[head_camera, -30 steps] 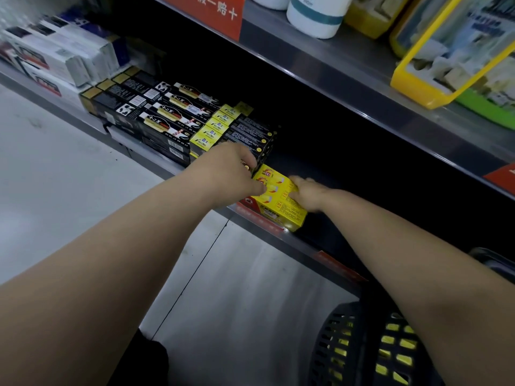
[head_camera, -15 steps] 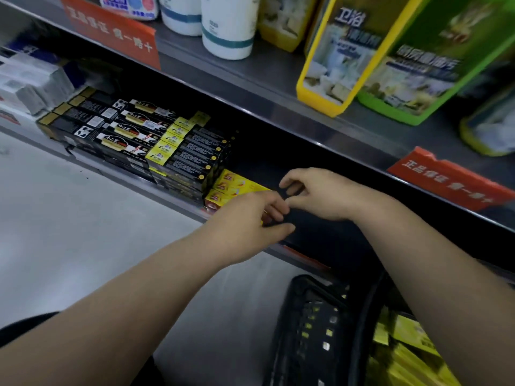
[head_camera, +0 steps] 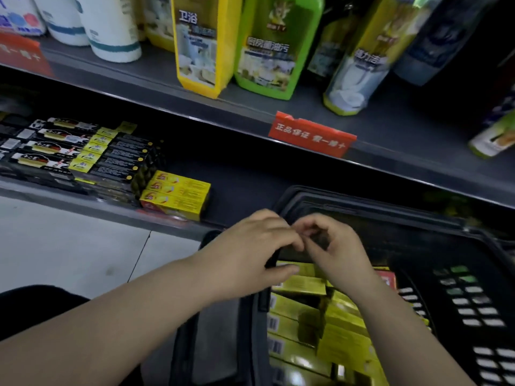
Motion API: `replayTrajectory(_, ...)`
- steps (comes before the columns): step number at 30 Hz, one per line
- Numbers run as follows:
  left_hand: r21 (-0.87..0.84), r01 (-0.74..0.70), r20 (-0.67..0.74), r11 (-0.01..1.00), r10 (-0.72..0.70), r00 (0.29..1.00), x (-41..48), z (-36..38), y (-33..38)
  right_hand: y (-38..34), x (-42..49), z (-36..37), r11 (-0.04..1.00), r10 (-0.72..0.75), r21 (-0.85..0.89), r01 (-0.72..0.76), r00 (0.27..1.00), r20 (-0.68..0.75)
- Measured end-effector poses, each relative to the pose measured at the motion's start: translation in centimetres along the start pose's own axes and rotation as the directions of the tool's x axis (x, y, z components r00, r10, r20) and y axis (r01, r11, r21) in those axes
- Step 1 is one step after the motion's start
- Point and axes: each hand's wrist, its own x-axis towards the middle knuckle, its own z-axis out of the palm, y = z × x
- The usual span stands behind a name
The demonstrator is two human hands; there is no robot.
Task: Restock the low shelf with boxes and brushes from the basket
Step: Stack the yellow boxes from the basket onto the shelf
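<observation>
The low shelf (head_camera: 250, 179) holds black toothpaste boxes (head_camera: 111, 162) at the left, and beside them lie three yellow boxes (head_camera: 178, 192) side by side at the front edge. A black basket (head_camera: 362, 206) stands on the floor below the shelf, with several yellow boxes (head_camera: 301, 285) and a red one inside. My left hand (head_camera: 250, 252) and my right hand (head_camera: 337, 246) hover close together over the basket's near rim. Their fingertips almost meet. The fingers of both are loosely curled, and I see nothing held in either.
The shelf above carries yellow and green cleaner bottles (head_camera: 264, 51), white bottles (head_camera: 111, 29) and a red price tag (head_camera: 312, 135) on its edge. Grey floor tiles (head_camera: 69, 246) lie at the left. The low shelf is bare right of the yellow boxes.
Both hands have let go of the yellow box on the shelf and drawn back right and down to the basket. My view has swung right, bringing the basket in.
</observation>
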Motion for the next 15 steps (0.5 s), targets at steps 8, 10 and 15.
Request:
replayTrajectory(8,0.132,-0.074,0.212,0.988,0.045,0.976,0.5,4.4,2.0,10.9,-9.2,-2.9,0.775,0.481,-0.537,-0.333,0.862,0.16)
replayTrajectory(10,0.168,-0.073,0.24,0.983,0.032,0.97,0.7,5.0,2.3,13.0,-11.2,-3.7,0.726,0.544,-0.551,-0.411,0.834,0.095)
replayTrajectory(15,0.164,-0.033,0.291,0.986,-0.016,0.957,1.6,5.8,3.9,15.7,-10.5,-4.4,0.696,0.436,-0.569,-0.438,0.888,-0.149)
